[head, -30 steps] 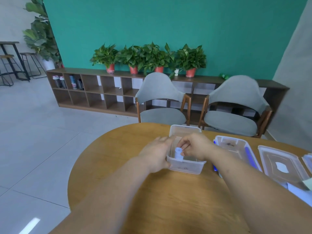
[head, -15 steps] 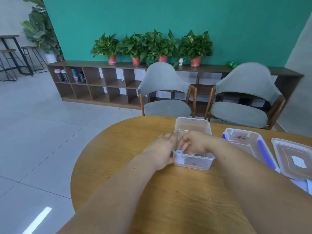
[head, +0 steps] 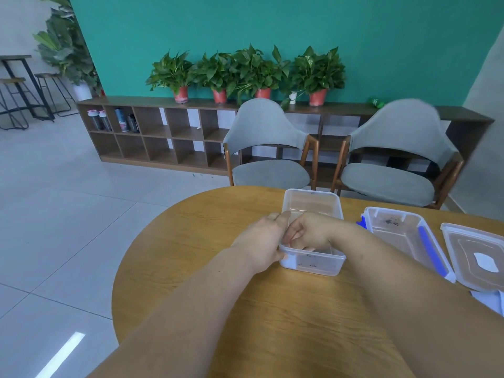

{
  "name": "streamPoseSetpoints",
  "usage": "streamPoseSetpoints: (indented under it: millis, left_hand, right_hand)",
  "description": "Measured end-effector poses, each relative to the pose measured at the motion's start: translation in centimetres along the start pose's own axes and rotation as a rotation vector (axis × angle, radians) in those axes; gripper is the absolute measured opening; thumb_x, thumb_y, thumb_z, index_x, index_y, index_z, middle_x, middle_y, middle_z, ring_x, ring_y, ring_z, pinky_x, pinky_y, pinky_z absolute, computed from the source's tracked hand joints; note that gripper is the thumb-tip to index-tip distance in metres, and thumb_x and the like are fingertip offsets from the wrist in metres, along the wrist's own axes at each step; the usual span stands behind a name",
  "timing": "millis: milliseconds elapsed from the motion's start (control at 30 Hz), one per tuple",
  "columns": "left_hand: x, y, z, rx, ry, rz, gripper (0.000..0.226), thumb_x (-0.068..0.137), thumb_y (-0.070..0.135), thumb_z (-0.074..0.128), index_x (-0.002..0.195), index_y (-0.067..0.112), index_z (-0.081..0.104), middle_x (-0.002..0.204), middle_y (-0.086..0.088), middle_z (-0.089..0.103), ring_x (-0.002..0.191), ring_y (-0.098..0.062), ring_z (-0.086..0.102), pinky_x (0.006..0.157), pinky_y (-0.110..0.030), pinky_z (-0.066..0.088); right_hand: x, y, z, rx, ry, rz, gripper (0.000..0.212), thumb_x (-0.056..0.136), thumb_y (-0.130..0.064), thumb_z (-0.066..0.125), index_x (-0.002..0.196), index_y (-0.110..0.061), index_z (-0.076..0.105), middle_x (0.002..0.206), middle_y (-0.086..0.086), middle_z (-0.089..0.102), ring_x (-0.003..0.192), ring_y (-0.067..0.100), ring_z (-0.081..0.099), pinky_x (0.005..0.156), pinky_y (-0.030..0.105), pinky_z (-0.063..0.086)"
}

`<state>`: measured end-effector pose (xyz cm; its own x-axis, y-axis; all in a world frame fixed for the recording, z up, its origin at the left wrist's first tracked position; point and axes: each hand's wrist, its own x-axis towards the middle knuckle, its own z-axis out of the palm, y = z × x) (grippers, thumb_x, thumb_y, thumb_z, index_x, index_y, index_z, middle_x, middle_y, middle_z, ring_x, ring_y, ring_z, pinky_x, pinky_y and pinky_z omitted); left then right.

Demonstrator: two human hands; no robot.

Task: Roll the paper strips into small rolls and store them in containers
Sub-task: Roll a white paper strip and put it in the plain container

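Fingers [head: 295,236] of the right hand [head: 311,232] curl inside the container [head: 311,191]; whether they still pinch the paper roll [head: 289,261] is hidden. Held at the rim earlier, it now sits in the 7 o'clock corner: nearly stored. Left hand [head: 260,241], fingers straight, braces the 9 o'clock wall.

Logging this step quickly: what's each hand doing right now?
Left hand: open, pressing the side of the box.
Right hand: curled inside the box; hold on paper roll cannot be told.
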<state>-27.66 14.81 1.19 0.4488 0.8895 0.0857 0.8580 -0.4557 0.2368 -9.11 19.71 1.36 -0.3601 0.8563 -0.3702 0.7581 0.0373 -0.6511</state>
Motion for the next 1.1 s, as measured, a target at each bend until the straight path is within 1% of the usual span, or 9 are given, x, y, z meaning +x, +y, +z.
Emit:
streamPoseSetpoints:
  millis: [133, 233, 300, 400, 567, 667, 800, 967, 1100]
  left_hand:
    - [0.0, 0.0, 0.2, -0.001, 0.018, 0.002, 0.092, 0.087, 0.024, 0.083, 0.161, 0.017, 0.028, 0.149, -0.004, 0.049, 0.133, -0.026, 0.054, 0.106, -0.042, 0.050]
    - [-0.1, -0.1, 0.3, 0.002, 0.021, 0.003, 0.094, 0.088, 0.024, 0.083, 0.163, 0.017, 0.025, 0.151, -0.004, 0.048, 0.132, -0.027, 0.055, 0.105, -0.042, 0.051]
    - [0.0, -0.1, 0.3, 0.008, 0.021, 0.004, 0.095, 0.088, 0.023, 0.083, 0.163, 0.018, 0.025, 0.151, -0.004, 0.048, 0.131, -0.027, 0.056, 0.105, -0.042, 0.051]
    - [-0.1, -0.1, 0.3, 0.007, 0.022, 0.001, 0.092, 0.087, 0.023, 0.083, 0.161, 0.018, 0.029, 0.146, -0.003, 0.050, 0.126, -0.027, 0.059, 0.101, -0.043, 0.054]
    - [-0.1, -0.1, 0.3, 0.037, 0.032, 0.002, 0.080, 0.086, 0.025, 0.084, 0.153, 0.017, 0.040, 0.140, -0.002, 0.051, 0.117, -0.028, 0.062, 0.095, -0.044, 0.056]
    - [0.0, -0.3, 0.1, 0.061, 0.023, 0.017, 0.090, 0.085, 0.029, 0.084, 0.159, 0.019, 0.033, 0.143, -0.001, 0.046, 0.114, -0.027, 0.063, 0.092, -0.042, 0.057]
    - [0.0, -0.6, -0.3, 0.071, 0.003, 0.016, 0.099, 0.085, 0.033, 0.085, 0.163, 0.022, 0.025, 0.148, 0.001, 0.040, 0.113, -0.027, 0.063, 0.088, -0.039, 0.057]
    - [-0.3, -1.1, -0.9, 0.028, -0.009, 0.009, 0.102, 0.082, 0.037, 0.087, 0.162, 0.026, 0.024, 0.144, 0.002, 0.040, 0.109, -0.025, 0.062, 0.090, -0.041, 0.057]
    - [-0.5, -1.5, -1.3, 0.019, -0.011, 0.001, 0.109, 0.081, 0.041, 0.088, 0.164, 0.027, 0.019, 0.149, 0.003, 0.039, 0.122, -0.024, 0.058, 0.099, -0.041, 0.055]
  right_hand:
    - [0.2, 0.2, 0.3, 0.036, 0.046, 0.007, 0.021, 0.088, -0.007, 0.078, 0.101, -0.023, 0.081, 0.099, -0.002, 0.080, 0.097, 0.013, 0.075, 0.083, 0.024, 0.062]
    - [0.3, 0.6, 0.7, 0.018, 0.091, 0.008, 0.018, 0.087, -0.015, 0.081, 0.099, -0.028, 0.082, 0.099, -0.008, 0.080, 0.099, 0.012, 0.074, 0.093, 0.031, 0.061]
    - [0.1, 0.5, 0.6, -0.014, 0.097, 0.020, 0.017, 0.089, -0.018, 0.081, 0.101, -0.029, 0.082, 0.099, -0.009, 0.079, 0.099, 0.011, 0.073, 0.094, 0.031, 0.060]
    - [0.0, 0.0, 0.5, -0.036, 0.067, 0.053, 0.018, 0.090, -0.019, 0.079, 0.104, -0.028, 0.081, 0.101, -0.007, 0.079, 0.097, 0.011, 0.073, 0.090, 0.029, 0.061]
    - [-0.3, -0.2, 0.9, -0.006, 0.120, 0.124, 0.011, 0.084, -0.026, 0.080, 0.094, -0.023, 0.082, 0.101, 0.004, 0.079, 0.099, 0.021, 0.074, 0.093, 0.037, 0.060]
    - [-0.8, -0.9, 0.9, -0.019, 0.086, 0.134, 0.011, 0.085, -0.026, 0.078, 0.094, -0.020, 0.082, 0.098, 0.004, 0.079, 0.098, 0.021, 0.075, 0.087, 0.034, 0.061]
    - [-1.0, -1.3, 0.7, -0.009, 0.060, 0.154, 0.013, 0.091, -0.025, 0.074, 0.102, -0.021, 0.079, 0.099, 0.000, 0.080, 0.092, 0.011, 0.075, 0.074, 0.026, 0.058]
    - [-0.8, -1.6, 0.5, -0.062, 0.030, 0.163, 0.013, 0.093, -0.029, 0.073, 0.104, -0.023, 0.077, 0.102, -0.004, 0.079, 0.099, 0.012, 0.074, 0.087, 0.031, 0.062]
    - [-1.0, -1.9, 0.4, -0.084, 0.017, 0.177, 0.015, 0.091, -0.032, 0.074, 0.104, -0.025, 0.077, 0.099, -0.005, 0.079, 0.097, 0.012, 0.074, 0.089, 0.033, 0.062]
